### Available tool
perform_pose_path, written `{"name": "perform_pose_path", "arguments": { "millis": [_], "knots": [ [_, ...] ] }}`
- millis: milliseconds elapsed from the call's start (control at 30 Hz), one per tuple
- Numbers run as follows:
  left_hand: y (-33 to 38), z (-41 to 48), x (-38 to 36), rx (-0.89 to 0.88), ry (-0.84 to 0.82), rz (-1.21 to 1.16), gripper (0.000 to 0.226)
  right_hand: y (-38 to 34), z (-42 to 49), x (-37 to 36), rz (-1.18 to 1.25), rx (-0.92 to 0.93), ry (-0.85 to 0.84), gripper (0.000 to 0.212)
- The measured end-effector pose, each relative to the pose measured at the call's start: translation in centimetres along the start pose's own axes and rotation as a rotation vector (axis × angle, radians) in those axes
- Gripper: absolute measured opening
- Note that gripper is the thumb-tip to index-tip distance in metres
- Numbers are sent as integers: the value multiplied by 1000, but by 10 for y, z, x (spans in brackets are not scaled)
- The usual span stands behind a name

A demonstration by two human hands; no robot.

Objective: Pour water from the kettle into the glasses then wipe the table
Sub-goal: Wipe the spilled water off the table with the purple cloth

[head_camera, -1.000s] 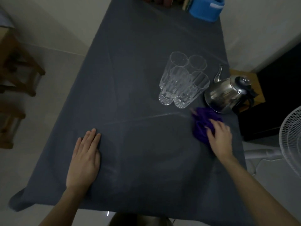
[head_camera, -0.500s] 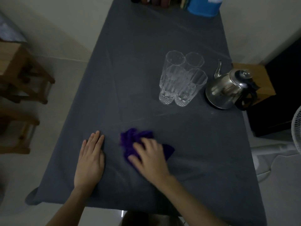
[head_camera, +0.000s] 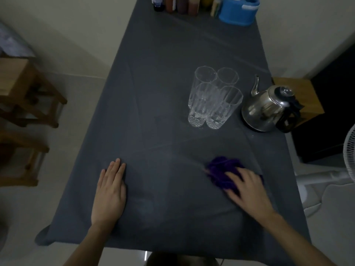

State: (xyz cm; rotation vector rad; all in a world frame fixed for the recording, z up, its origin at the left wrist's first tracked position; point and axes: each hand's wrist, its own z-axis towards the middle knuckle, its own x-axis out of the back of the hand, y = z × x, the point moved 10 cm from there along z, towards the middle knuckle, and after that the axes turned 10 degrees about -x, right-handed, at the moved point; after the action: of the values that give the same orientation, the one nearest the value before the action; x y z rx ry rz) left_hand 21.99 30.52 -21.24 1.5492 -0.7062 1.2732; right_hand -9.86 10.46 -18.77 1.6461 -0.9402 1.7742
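A purple cloth (head_camera: 221,170) lies bunched on the dark grey tablecloth (head_camera: 165,93), near the table's right side. My right hand (head_camera: 247,189) presses down on it, fingers over its near half. My left hand (head_camera: 109,192) rests flat on the tablecloth at the near left, fingers together, holding nothing. Several tall clear glasses (head_camera: 213,98) stand clustered upright beyond the cloth. A steel kettle (head_camera: 269,110) with a black handle stands to their right, spout pointing away from me.
Bottles (head_camera: 172,4) and a blue container (head_camera: 239,10) stand at the table's far end. Wooden stools (head_camera: 28,96) stand on the left. A white fan (head_camera: 349,152) and a dark cabinet (head_camera: 330,104) are beyond the right edge.
My right hand swept the purple cloth from the right near the kettle to the near middle, then back toward the right. The left hand stayed flat in place.
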Motion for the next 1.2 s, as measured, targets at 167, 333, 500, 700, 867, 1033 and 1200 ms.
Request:
{"name": "perform_pose_path", "arguments": {
  "millis": [167, 333, 500, 700, 867, 1033, 1200],
  "knots": [
    [-2, -1, -2, 0, 0, 2, 55, 38, 5, 6, -59, -278, 68, 47],
    [-3, -1, -2, -3, 8, 5, 54, -36, 21, -1, 30, -250, 93, 43],
    [-2, -2, -3, -9, -14, 42, 55, -168, 23, -14, 122, 121, 35, 44],
    [2, -4, -2, 28, -45, 105, 55, -171, -16, -17, 120, 447, -52, 42],
    [16, -1, -7, 101, -67, 80, 59, -45, -35, -4, 26, 185, 17, 46],
    [96, 18, -22, -177, -99, -80, 60, 83, -64, 20, 9, -392, 120, 49],
    [169, 35, -53, -325, -157, -90, 51, 85, -63, 16, 71, -610, 173, 28]
  ]
}}
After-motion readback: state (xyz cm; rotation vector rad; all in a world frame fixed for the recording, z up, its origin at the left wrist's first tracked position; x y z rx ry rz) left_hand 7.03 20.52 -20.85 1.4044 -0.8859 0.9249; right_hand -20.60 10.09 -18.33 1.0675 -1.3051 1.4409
